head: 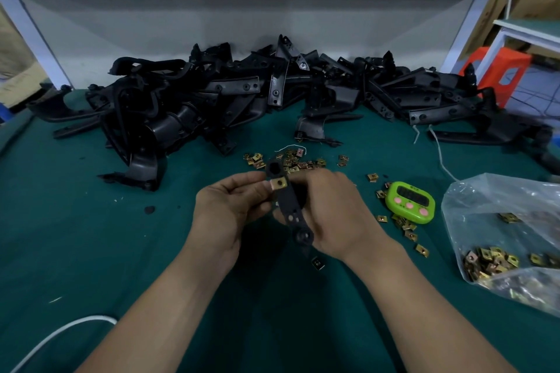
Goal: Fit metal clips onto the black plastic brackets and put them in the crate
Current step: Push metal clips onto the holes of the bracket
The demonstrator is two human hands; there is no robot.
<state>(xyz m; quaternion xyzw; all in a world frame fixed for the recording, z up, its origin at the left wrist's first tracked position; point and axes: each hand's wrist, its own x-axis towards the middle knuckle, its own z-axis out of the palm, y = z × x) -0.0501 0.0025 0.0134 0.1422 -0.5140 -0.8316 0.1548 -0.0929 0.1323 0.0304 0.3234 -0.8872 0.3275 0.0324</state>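
You sit at a green table (91, 236). A big pile of black brackets (212, 100) lies at the far side. A clear bag of metal clips (500, 221) lies on your right.

Your right hand (333, 212) has its fingers curled round one black bracket (291, 206), held up over the table between both hands. Grip it firmly so it does not twist. Your left hand (225, 209) pinches a small gold clip (279, 183) with thumb and finger. The clip sits on the bracket near its top end, just below the round hole.

I think you are pushing the clip on. Push it straight and flat. If you tilt it, it may jam or pop off.

Some things are hard to see. The crate is not in view, so I cannot tell where it is. Your right hand covers one side of the bracket. I cannot tell if the gold clip is all the way on. Another clip (317, 263) shows just under the bracket's low tip, and I cannot tell if it is fitted or lying on the table.
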